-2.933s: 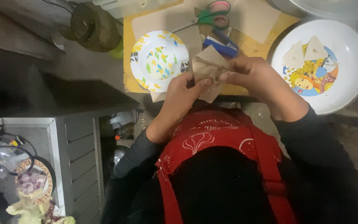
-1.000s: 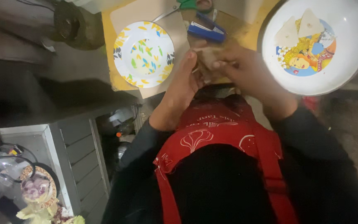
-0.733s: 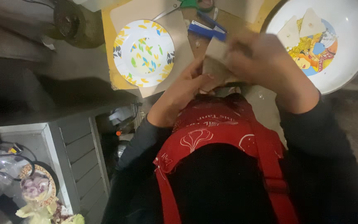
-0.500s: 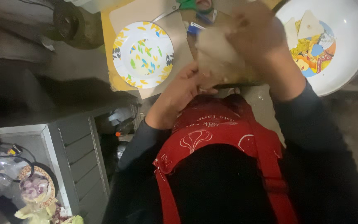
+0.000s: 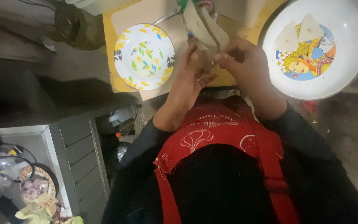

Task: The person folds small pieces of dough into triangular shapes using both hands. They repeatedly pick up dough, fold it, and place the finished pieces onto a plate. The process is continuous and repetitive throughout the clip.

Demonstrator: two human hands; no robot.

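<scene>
Dark counter (image 5: 30, 70) w/ yellow board (image 5: 109, 49), big white plate (image 5: 344, 66), jar (image 5: 69, 25).

1. The light is uneven: the top of the frame is well lit, the lower half dim.
2. The large white plate (image 5: 344, 62) at the upper right is the brightest spot and looks slightly washed out at its rim.
3. The dark clothing at the bottom loses nearly all detail in shadow.
4. The left hand (image 5: 195, 72) and right hand (image 5: 245, 62) are softly blurred, as is the pale sheet (image 5: 206, 27) they hold.
5. The left edge is murky and grainy.
</scene>
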